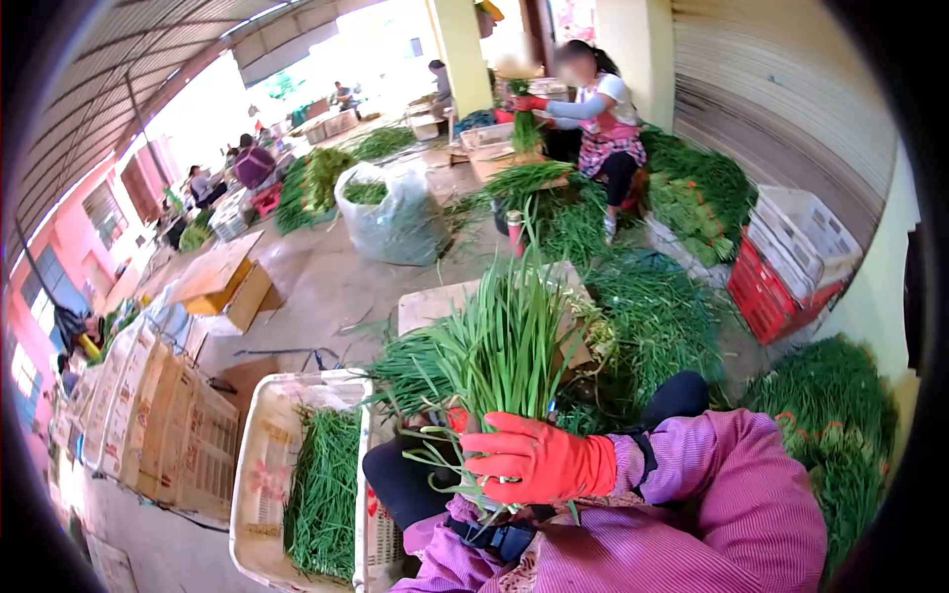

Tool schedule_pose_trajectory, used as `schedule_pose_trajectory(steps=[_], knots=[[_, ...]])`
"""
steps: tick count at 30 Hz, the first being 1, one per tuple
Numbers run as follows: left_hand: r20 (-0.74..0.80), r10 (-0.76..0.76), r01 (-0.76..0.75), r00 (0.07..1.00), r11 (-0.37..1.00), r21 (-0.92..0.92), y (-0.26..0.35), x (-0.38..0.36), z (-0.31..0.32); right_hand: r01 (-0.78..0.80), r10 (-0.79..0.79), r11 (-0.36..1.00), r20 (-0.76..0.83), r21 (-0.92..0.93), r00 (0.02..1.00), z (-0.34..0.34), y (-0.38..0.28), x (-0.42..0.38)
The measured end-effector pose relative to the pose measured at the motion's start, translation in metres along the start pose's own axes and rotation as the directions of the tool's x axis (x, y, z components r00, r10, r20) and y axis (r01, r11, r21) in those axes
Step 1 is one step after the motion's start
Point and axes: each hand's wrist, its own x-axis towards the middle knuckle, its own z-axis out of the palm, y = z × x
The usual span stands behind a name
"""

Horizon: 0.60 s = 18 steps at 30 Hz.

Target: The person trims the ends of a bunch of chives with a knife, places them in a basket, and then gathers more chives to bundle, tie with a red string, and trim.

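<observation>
A thick bunch of garlic chives (514, 341) stands upright in front of my body, leaf tips pointing up and away. My right hand (539, 460), in a red rubber glove, lies across the lower stems with its fingers bent round them. The left sleeve ends low behind the bunch. My left hand is mostly hidden there, and a small red patch beside the stems may be part of its glove. Loose leaves hang at the bunch's left side. More chives (410, 371) lie on a board (425, 314) just beyond.
On my left stands a white plastic crate (259, 474) holding greens, near stacked crates (163, 425). Heaps of chives (657, 326) lie on the right, by red and white crates (766, 287). Ahead are a plastic bag (395, 222) and a co-worker (603, 119) holding a bunch.
</observation>
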Motion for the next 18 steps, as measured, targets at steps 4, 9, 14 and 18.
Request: schedule_pose_trajectory(steps=[4, 9, 14, 18], knots=[[-0.019, -0.050, 0.051, 0.999, 0.998, 0.044, -0.013, 0.005, 0.009, -0.051, 0.022, 0.977, 0.142, 0.206, 0.990, -0.025, -0.006, -0.011], [-0.027, -0.086, 0.087, 0.996, 0.995, 0.044, -0.019, 0.015, 0.018, -0.220, 0.161, 0.909, 0.189, 0.355, 0.969, -0.059, -0.016, -0.010], [-0.025, -0.108, 0.107, 0.994, 0.994, -0.020, -0.020, 0.024, 0.032, -0.467, 0.558, 0.763, -0.091, 0.447, 0.825, -0.083, -0.015, -0.033], [-0.256, -0.089, 0.089, 0.962, 0.996, -0.009, -0.020, 0.024, 0.036, -0.521, 0.943, 0.215, -0.038, 0.826, 0.330, -0.073, -0.003, -0.084]])
